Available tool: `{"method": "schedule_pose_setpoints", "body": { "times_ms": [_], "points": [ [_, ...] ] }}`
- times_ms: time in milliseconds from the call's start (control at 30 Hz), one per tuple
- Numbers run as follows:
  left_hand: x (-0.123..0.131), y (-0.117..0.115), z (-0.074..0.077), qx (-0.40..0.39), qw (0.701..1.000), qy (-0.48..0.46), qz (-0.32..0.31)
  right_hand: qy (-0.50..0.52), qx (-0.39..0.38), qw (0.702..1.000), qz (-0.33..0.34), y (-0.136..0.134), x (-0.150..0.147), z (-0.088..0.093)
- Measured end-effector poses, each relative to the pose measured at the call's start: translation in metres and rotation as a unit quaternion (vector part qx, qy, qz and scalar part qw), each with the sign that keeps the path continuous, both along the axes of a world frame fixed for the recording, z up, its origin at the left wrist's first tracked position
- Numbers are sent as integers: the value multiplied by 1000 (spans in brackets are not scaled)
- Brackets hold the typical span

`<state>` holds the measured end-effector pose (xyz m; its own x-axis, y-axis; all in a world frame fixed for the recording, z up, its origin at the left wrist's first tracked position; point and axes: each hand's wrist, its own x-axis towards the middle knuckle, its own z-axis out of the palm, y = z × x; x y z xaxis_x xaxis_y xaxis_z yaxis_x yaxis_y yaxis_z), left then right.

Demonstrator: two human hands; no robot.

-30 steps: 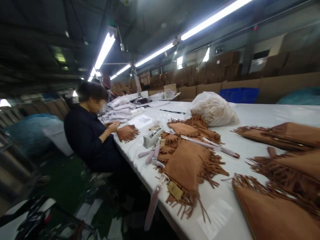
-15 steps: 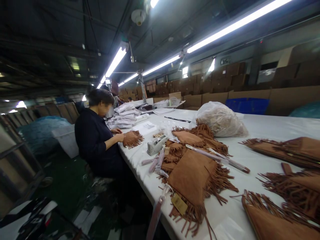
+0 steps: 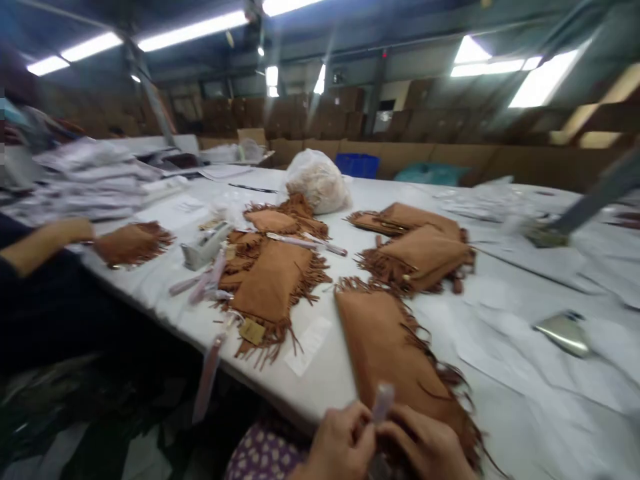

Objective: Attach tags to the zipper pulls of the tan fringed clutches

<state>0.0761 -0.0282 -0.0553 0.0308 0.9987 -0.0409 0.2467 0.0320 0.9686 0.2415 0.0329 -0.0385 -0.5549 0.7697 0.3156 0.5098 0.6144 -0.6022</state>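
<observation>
Fiddly handling bit, seemingly: a narrow clear-plastic strip (image 3: 384,400) is pinched by left hand (image 3: 344,440) and right hand (image 3: 427,440) near the brown fringed suede-look bag (image 3: 385,333), so steadiness is probably needed.

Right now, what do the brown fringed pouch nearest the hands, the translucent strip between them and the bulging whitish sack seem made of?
Brown fringed pouch: probably suede or imitation, matte, with limp fringe. Translucent strip: likely smooth plastic, pale and see-through, though blur leaves this open. Bulging whitish sack: apparently thin, shiny plastic film, crinkled, tan contents showing through.
</observation>
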Motion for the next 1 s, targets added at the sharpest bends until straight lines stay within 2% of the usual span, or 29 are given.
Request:
{"method": "schedule_pose_setpoints", "body": {
  "times_ms": [33,67,133,167,233,300,367,467,633,700,833,1000],
  "points": [
    [4,-2,-2,9,999,18,30,1,-6,999,-32,-3,7,6],
    [8,-4,-3,17,998,30,54,15,-1,995,-97,-7,12,10],
    [11,-7,-6,28,996,35,78,54,-8,965,-257,-20,15,16],
    [11,-9,-7,32,995,33,84,74,-26,945,-316,-28,14,16],
    [12,-11,-9,39,995,29,90,105,-86,925,-356,-49,6,12],
    [12,-13,-11,50,994,25,93,136,-125,924,-336,-68,-8,3],
    [11,-14,-14,62,994,6,89,169,-131,923,-319,-80,-26,-7],
    [9,-16,-19,100,992,-12,79,192,-129,924,-306,-83,-46,-17],
    [4,-18,-29,231,970,32,60,166,-134,944,-252,-74,-47,-14],
    [4,-19,-31,253,965,43,60,164,-136,945,-247,-73,-42,-11],
    [5,-20,-28,219,972,55,71,172,-129,947,-238,-71,-38,-11],
    [4,-20,-16,79,994,27,75,216,-143,944,-205,-68,-38,-18]
  ]
}}
